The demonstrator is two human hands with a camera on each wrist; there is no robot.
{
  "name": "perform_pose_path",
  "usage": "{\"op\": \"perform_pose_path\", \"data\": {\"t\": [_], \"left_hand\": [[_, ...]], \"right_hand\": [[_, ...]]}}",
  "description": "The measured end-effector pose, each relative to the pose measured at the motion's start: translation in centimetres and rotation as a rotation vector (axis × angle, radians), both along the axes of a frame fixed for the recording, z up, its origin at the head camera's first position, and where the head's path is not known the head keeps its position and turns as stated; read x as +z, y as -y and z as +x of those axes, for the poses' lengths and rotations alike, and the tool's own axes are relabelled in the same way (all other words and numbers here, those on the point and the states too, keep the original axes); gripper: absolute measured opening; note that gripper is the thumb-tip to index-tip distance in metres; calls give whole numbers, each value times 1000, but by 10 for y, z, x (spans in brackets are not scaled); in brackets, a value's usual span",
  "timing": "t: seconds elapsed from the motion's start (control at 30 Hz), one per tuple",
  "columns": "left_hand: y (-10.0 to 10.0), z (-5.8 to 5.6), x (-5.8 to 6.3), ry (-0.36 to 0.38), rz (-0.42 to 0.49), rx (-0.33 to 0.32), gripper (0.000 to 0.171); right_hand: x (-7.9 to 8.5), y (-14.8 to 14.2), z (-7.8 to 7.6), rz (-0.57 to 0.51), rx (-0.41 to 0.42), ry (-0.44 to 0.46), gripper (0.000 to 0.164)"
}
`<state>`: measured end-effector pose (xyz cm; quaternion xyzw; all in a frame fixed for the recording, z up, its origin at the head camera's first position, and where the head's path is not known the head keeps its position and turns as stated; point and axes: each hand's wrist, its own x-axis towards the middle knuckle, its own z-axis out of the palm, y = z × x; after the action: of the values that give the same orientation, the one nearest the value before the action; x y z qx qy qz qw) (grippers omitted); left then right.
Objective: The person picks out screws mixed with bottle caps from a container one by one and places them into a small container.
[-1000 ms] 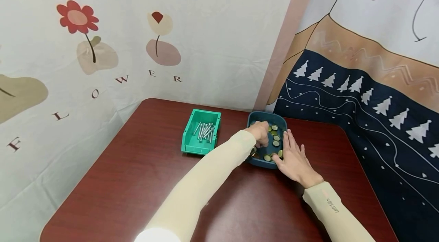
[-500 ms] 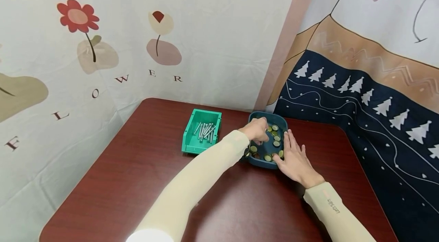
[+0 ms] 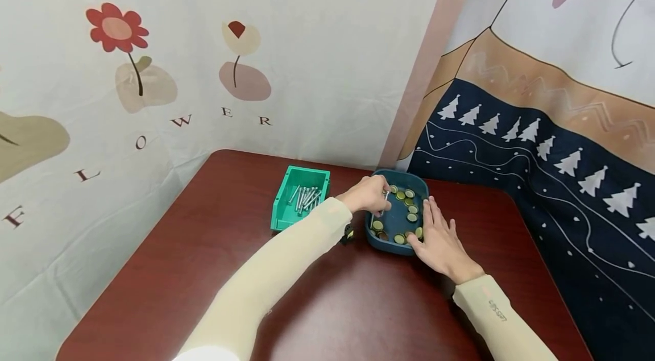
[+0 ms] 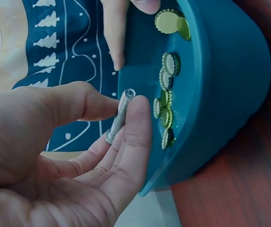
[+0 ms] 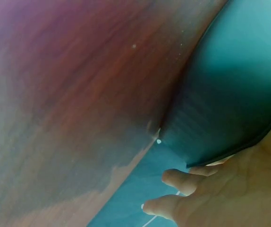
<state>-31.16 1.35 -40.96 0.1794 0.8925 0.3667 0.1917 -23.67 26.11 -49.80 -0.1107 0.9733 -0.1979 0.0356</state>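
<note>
My left hand [image 3: 364, 195] pinches a silvery threaded bolt [image 4: 120, 116] between thumb and fingers, above the left side of a dark blue tray [image 3: 391, 247]. Several ridged bottle caps [image 4: 170, 64], gold and pale, lie in that tray, mostly along its right and near sides. My right hand [image 3: 442, 244] rests with extended fingers on the tray's right rim; in the right wrist view its fingers [image 5: 180, 182] reach past the tray's outer wall. To the left stands a green bin [image 3: 285, 219] with several similar bolts [image 3: 307, 199] in a loose pile.
Both containers stand on a reddish-brown table [image 3: 204, 247] with rounded corners. A printed cloth [image 3: 327, 65] hangs behind it, and a dark blue tree-patterned cloth [image 3: 491, 156] lies beyond the right edge. A small dark object [image 3: 347, 234] shows beside the left wrist.
My left hand has drawn back leftward and up from inside the tray, and the bolt in its fingers has come into view. My right hand stays on the rim.
</note>
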Motion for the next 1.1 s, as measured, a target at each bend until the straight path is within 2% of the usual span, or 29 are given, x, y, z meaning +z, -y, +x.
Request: {"op": "perform_pose_path", "data": {"t": [0.13,0.5,0.9,1.1], "left_hand": [[9,1,1,-13,45,18,48],[38,-2,6,-31,58,78,38],[73,3,0,-28,88,133,25],[92,1,1,-23,107,171,28]], "right_hand": [[-2,-1,0,0,-5,-3,102],[0,1,-1,7,-6,-20,101],[-7,-2,2,-9,-14,-13,103],[-4,-1,-1,-15,-8,-15,102]]}}
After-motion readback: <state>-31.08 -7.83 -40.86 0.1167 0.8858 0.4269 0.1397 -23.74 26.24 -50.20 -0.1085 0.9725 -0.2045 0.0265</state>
